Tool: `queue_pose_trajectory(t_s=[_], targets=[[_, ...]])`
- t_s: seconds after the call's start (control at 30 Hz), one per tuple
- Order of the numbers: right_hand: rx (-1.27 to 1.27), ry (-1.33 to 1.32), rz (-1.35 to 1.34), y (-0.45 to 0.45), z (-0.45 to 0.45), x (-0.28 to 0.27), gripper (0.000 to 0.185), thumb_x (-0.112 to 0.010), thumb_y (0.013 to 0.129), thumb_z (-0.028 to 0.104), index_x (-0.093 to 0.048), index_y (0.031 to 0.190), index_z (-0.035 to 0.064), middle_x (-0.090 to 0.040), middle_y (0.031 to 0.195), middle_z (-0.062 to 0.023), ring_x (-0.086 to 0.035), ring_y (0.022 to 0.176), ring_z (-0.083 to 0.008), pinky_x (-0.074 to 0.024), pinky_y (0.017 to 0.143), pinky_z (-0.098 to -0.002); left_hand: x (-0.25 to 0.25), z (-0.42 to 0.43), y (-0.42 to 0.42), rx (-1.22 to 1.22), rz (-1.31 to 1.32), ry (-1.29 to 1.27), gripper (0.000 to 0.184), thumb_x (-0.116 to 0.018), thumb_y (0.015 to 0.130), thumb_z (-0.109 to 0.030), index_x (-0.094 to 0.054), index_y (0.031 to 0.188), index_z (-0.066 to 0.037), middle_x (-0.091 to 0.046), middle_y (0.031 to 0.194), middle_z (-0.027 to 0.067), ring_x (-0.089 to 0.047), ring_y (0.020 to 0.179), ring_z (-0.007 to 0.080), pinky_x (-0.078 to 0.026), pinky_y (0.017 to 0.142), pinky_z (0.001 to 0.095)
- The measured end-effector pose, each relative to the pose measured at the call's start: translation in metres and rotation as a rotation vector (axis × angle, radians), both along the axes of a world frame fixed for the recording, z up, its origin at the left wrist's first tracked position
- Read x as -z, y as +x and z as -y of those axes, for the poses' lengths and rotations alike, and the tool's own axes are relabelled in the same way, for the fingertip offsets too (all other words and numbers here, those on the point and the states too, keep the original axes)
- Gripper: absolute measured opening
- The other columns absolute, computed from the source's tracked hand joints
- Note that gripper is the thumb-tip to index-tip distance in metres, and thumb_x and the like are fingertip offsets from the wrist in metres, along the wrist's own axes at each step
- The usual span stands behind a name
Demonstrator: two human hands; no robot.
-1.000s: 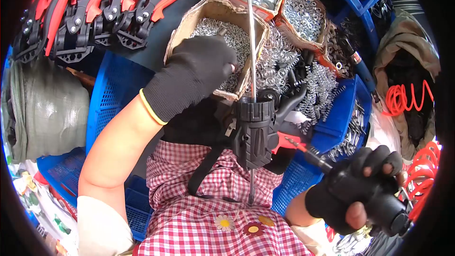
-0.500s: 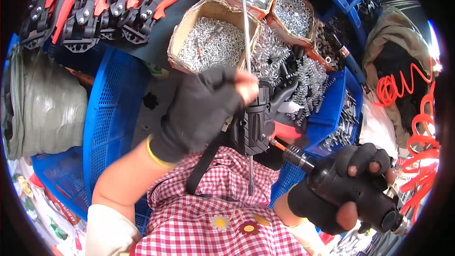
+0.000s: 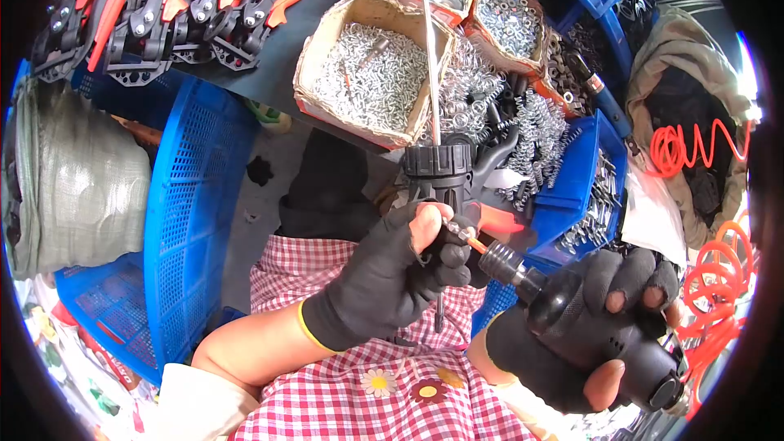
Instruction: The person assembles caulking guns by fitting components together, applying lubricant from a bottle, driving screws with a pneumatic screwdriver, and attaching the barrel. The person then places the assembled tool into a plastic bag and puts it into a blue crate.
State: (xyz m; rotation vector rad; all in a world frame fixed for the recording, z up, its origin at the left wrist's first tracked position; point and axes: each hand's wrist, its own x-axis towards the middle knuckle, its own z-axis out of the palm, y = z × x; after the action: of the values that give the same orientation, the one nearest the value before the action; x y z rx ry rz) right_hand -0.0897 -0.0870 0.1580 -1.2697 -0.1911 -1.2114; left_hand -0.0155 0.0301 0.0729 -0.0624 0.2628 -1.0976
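Observation:
My right hand point(image 3: 608, 327) is wrapped around a black power screwdriver point(image 3: 563, 302), its orange-collared bit pointing left. My left hand point(image 3: 400, 265) pinches a small silvery screw point(image 3: 452, 226) at the bit's tip; the fingers partly cover it. Both hands wear black fingerless gloves. Just behind the left fingers stands a black plastic bar clamp body point(image 3: 441, 165) with a red lever point(image 3: 500, 219). A long metal bar point(image 3: 432, 57) runs up through it, and its lower end shows below my left hand.
Cardboard boxes of screws point(image 3: 371, 77) and washers point(image 3: 506, 20) stand ahead, beside loose springs point(image 3: 539, 143). A blue bin point(image 3: 563, 196) holds metal pins. Red-and-black clamp parts point(image 3: 163, 8) lie upper left, above a blue crate point(image 3: 200, 212). Red coiled hose point(image 3: 719, 278) hangs right.
My left hand has come down and right from the top of the clamp body to the screwdriver's tip, fingers now pinched there. The screwdriver has stayed nearly in place.

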Motion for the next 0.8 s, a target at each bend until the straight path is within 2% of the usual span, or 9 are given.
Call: queue_pose_trajectory(t_s=[0.1,0.2,0.23,0.27,0.33,0.43,0.53,0.63,0.8], targets=[[-0.041,-0.04,-0.147,-0.007,0.009,0.001,0.071,-0.079,0.069,0.029,-0.051,0.129,0.0033,-0.047,0.12,-0.015,-0.049,0.099,-0.0249,-0.0477,0.077,-0.0364,0.012,-0.009,0.018,-0.018,0.574,0.297,0.024,-0.054,0.098,-0.018,-0.053,0.118,-0.004,-0.058,0.101,0.0044,-0.06,0.081,0.0076,-0.053,0.071,0.0246],[-0.323,-0.091,-0.269,-0.003,0.034,0.001,0.085,-0.082,0.065,0.041,-0.049,0.135,0.0087,-0.049,0.125,-0.0165,-0.05,0.106,-0.0291,-0.0463,0.086,-0.0404,0.033,-0.008,0.02,-0.293,0.823,0.802,0.054,-0.064,0.081,-0.009,-0.04,0.13,-0.002,-0.051,0.111,0.0039,-0.053,0.094,0.0053,-0.047,0.07,0.0216],[-0.4,-0.097,-0.305,-0.002,0.045,0.001,0.088,-0.083,0.063,0.044,-0.048,0.137,0.0108,-0.049,0.125,-0.0168,-0.05,0.107,-0.0303,-0.0459,0.088,-0.0414,0.043,-0.006,0.014,-0.276,0.887,0.825,0.064,-0.066,0.075,-0.006,-0.038,0.132,-0.002,-0.049,0.113,0.0045,-0.053,0.098,0.0086,-0.049,0.077,0.0251],[-0.474,-0.103,-0.344,-0.001,0.056,0.001,0.092,-0.083,0.061,0.047,-0.047,0.138,0.013,-0.05,0.126,-0.0172,-0.05,0.109,-0.0315,-0.0456,0.09,-0.0423,0.052,-0.003,0.014,-0.248,1.264,0.999,0.069,-0.069,0.073,-0.009,-0.037,0.134,-0.001,-0.048,0.113,0.0053,-0.053,0.099,0.0133,-0.049,0.084,0.0304],[-0.297,-0.068,-0.361,0.007,0.041,0.006,0.083,-0.081,0.063,0.037,-0.048,0.135,0.0123,-0.051,0.12,-0.0169,-0.052,0.104,-0.0299,-0.0469,0.087,-0.0412,0.063,0.012,0.004,-0.181,1.162,0.912,0.065,-0.07,0.074,-0.011,-0.041,0.13,0.0,-0.051,0.108,0.0047,-0.055,0.095,0.0148,-0.047,0.089,0.0334],[-0.03,-0.016,-0.38,0.024,0.008,0.017,0.071,-0.077,0.066,0.022,-0.05,0.13,0.0112,-0.053,0.111,-0.0165,-0.053,0.097,-0.0274,-0.0489,0.083,-0.0394,0.045,0.027,0.008,-0.069,0.923,0.692,0.048,-0.07,0.073,-0.012,-0.052,0.115,0.001,-0.055,0.094,0.0052,-0.057,0.084,0.0153,-0.049,0.082,0.0327],[0.148,-0.016,-0.442,0.039,-0.008,0.019,0.062,-0.067,0.066,0.008,-0.049,0.125,0.0115,-0.053,0.096,-0.0142,-0.054,0.086,-0.0234,-0.0516,0.074,-0.0363,0.055,0.025,0.007,-0.057,1.128,0.902,0.029,-0.07,0.072,-0.012,-0.057,0.095,0.0,-0.054,0.078,0.0055,-0.054,0.071,0.0163,-0.047,0.07,0.0334],[0.037,-0.105,-0.439,0.033,0.004,0.024,0.062,-0.07,0.067,0.011,-0.05,0.125,0.0113,-0.054,0.093,-0.0129,-0.054,0.086,-0.0238,-0.052,0.072,-0.0378,0.056,0.03,0.003,-0.234,1.1,0.899,0.023,-0.069,0.071,-0.012,-0.055,0.086,-0.002,-0.051,0.072,0.0068,-0.05,0.065,0.0166,-0.043,0.061,0.0339],[-0.136,-0.127,-0.418,0.028,0.018,0.027,0.064,-0.077,0.072,0.026,-0.051,0.129,0.0102,-0.055,0.099,-0.0147,-0.054,0.091,-0.026,-0.0521,0.076,-0.042,0.061,0.023,0.009,0.016,1.184,0.92,0.021,-0.068,0.073,-0.014,-0.052,0.08,-0.003,-0.05,0.07,0.0073,-0.052,0.063,0.0185,-0.043,0.059,0.0368]])
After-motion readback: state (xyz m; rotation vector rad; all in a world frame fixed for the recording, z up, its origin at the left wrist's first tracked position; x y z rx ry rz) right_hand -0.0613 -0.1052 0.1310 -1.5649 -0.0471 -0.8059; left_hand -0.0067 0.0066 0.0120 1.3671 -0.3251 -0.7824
